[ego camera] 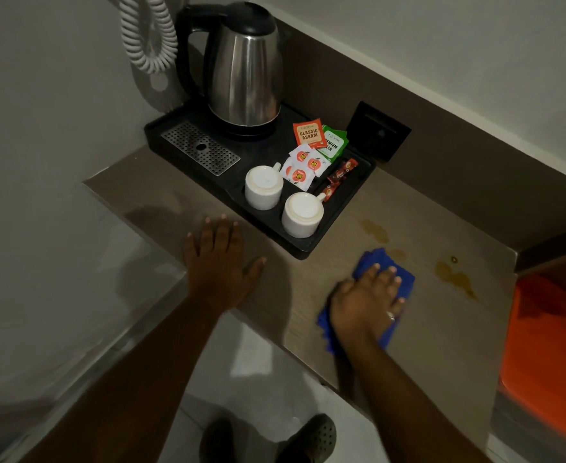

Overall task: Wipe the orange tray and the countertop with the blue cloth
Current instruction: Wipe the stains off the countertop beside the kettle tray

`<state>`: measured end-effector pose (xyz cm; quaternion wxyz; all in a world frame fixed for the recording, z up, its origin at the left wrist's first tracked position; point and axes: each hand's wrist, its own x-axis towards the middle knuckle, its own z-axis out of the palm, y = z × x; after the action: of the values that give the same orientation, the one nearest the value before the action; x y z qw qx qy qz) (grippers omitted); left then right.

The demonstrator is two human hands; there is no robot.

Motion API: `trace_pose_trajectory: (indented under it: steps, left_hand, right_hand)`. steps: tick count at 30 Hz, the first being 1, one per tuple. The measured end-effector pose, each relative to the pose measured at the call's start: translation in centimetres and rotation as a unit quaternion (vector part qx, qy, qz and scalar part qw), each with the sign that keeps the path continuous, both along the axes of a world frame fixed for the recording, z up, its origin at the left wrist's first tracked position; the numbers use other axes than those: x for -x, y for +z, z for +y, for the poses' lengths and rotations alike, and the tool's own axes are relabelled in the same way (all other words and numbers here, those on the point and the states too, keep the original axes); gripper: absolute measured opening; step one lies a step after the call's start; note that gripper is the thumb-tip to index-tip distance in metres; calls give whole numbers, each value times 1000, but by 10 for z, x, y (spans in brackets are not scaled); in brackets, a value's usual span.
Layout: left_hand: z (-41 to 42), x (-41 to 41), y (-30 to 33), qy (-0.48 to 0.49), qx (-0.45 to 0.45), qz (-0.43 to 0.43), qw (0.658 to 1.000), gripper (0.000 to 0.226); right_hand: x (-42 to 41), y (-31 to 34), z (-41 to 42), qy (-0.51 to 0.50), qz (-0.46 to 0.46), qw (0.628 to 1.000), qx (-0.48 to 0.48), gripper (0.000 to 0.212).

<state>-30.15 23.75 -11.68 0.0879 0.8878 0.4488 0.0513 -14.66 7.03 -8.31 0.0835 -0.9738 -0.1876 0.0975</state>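
Nearest to us, our two dark shoes point(271, 441) stand on the pale floor below the counter's edge. Above them our right hand point(366, 300) lies palm down on the blue cloth point(400, 279), fingers spread and pressing it flat against the countertop point(442, 329) rather than gripping it; the cloth pokes out beyond the fingertips and behind the wrist. Our left hand point(221, 259) rests empty and wide on the counter's front edge, well apart from the cloth, fingers splayed. Just beyond the cloth, yellowish spill stains point(455, 279) mark the surface, some to its right, some toward the back. At the far right edge sits the orange tray point(549, 345), only partly in view and away from both hands. Between and beyond our hands lies a black tray point(268, 152) carrying two upturned white cups point(264, 187), tea and sugar sachets point(306, 133) and, at the rear, a steel kettle point(244, 68). A coiled white cord point(149, 31) hangs on the wall behind.
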Motion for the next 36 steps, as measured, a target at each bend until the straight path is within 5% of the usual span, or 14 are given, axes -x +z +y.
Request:
trace_pose_trajectory:
  steps: [6,9,12,16,21,24,30,34,36]
  left_hand:
    - [1,-2,3,-4,9,6,1000,87]
    - [4,3,5,-7,4,14,1000,86]
    - [6,8,7,-7,4,13,1000,84]
    - [6,8,8,-14,13,6,1000,83]
    - [4,8,9,-7,5,7,1000,84]
    - [0,6,8,-6,5,6,1000,83]
    - [-21,-7,7,-9,19,12,1000,81]
    - [-31,-16,6,16,34,2,999,71]
    - [-35,-23,7,44,46,-5,998,71]
  right_hand:
    - [47,-5,-23,353,-6,935,-21,60]
    - [17,-2,-78,448,-14,894,3,59]
    - [-26,-4,-146,352,10,936,3,57]
    - [-43,-4,-209,101,-9,995,2,59]
    - [-12,-7,-162,-163,-15,987,3,58]
    - [1,-2,-112,-225,29,974,-9,63]
    - [53,-14,-19,126,-20,991,-38,63]
    - [44,-11,-59,319,-37,947,2,59]
    - [28,-8,-104,333,-11,943,-28,58]
